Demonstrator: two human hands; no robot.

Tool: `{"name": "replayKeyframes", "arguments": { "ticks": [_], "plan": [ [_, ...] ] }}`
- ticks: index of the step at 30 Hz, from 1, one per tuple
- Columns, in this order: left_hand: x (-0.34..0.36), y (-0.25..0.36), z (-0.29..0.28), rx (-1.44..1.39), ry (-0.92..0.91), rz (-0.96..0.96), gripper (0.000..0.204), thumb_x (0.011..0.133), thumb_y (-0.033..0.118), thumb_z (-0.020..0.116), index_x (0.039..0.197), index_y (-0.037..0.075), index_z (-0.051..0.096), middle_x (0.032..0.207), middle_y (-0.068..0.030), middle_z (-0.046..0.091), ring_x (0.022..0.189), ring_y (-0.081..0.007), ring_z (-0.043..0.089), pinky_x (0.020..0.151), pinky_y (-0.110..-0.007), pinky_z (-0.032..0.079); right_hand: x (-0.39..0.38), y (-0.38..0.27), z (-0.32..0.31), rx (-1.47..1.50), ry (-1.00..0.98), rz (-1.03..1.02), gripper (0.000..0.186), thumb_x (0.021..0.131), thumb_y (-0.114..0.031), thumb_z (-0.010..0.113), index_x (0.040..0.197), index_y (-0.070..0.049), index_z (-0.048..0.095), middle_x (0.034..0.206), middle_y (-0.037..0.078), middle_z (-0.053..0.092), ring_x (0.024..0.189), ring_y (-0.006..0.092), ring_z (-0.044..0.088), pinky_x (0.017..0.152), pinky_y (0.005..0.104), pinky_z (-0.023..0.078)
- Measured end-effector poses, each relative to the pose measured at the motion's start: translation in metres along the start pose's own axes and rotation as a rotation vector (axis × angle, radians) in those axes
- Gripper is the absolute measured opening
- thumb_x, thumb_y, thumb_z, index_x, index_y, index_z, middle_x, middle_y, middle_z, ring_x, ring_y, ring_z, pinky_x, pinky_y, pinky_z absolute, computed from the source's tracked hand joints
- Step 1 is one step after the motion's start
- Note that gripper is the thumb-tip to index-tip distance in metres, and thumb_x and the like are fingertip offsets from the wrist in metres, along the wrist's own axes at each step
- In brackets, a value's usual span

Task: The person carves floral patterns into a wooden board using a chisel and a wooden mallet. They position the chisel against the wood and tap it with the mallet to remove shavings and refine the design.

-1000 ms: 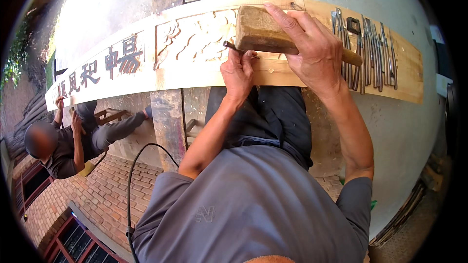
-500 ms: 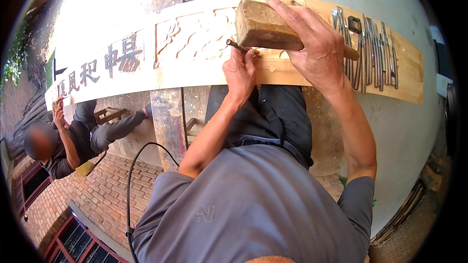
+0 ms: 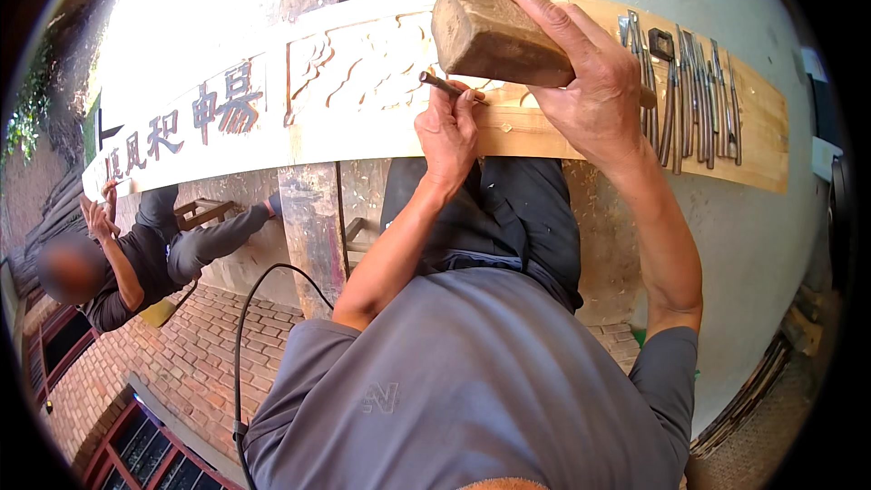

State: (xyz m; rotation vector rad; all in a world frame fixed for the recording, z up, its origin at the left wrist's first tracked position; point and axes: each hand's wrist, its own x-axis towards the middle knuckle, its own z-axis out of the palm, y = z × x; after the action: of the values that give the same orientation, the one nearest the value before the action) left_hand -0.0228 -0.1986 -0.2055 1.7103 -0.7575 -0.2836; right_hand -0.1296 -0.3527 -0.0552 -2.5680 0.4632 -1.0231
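My left hand (image 3: pixel 446 138) is closed around a dark metal carving chisel (image 3: pixel 437 83), whose butt end sticks out above the fingers toward the left. The cutting end is hard to make out beyond my fingers. My right hand (image 3: pixel 594 82) grips a wooden mallet (image 3: pixel 494 36), and the blocky head hangs above and just right of the chisel, apart from it. Both are over a long pale wooden board (image 3: pixel 381 143). Shallow relief carving (image 3: pixel 349 73) with curling shapes covers the section beside my left hand, partly hidden by the mallet.
Several chisels (image 3: pixel 689 109) lie side by side at the board's right end, with a dark square metal piece (image 3: pixel 661 44) among them. A worn trestle plank (image 3: pixel 313 218) passes under the board. At far left another person (image 3: pixel 136 263) works by dark painted characters (image 3: pixel 227 104).
The mallet has risen slightly away from the chisel and turned a little, with my right hand. My left hand stays put. The other person's hands have shifted at the board's edge.
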Motion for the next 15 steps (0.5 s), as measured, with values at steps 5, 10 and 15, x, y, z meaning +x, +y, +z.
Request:
{"name": "replayKeyframes", "arguments": {
  "ticks": [5,10,15],
  "plan": [
    [-0.006,-0.002,-0.006,0.415,-0.116,0.307,0.009,0.093,-0.007,0.069,0.095,0.001,0.065,0.070,-0.0211,0.066,0.063,-0.0456,0.068,0.059,-0.048,0.053,-0.015,0.010,0.003,-0.451,-0.208,-0.258,0.074,0.086,-0.005,0.080,0.154,-0.034,0.070,0.101,0.003,0.069,0.087,0.0247,0.071,0.075,0.0407,0.062],
    [-0.005,0.000,-0.002,0.150,-0.033,-0.027,0.006,0.105,-0.002,0.067,0.110,0.000,0.065,0.077,-0.0194,0.073,0.067,-0.0400,0.073,0.061,-0.045,0.055,-0.011,0.006,-0.004,-0.252,-0.206,-0.119,0.075,0.086,-0.004,0.080,0.154,-0.032,0.070,0.102,0.004,0.072,0.087,0.0272,0.072,0.075,0.0414,0.062],
    [-0.003,0.003,0.003,-0.030,-0.012,-0.075,0.005,0.105,0.000,0.069,0.107,-0.002,0.064,0.081,-0.0191,0.076,0.070,-0.0388,0.075,0.064,-0.043,0.057,-0.007,-0.005,-0.001,0.123,-0.014,0.059,0.086,0.079,-0.003,0.086,0.158,-0.032,0.067,0.109,0.006,0.077,0.091,0.0283,0.076,0.079,0.0414,0.063]
  ]
}}
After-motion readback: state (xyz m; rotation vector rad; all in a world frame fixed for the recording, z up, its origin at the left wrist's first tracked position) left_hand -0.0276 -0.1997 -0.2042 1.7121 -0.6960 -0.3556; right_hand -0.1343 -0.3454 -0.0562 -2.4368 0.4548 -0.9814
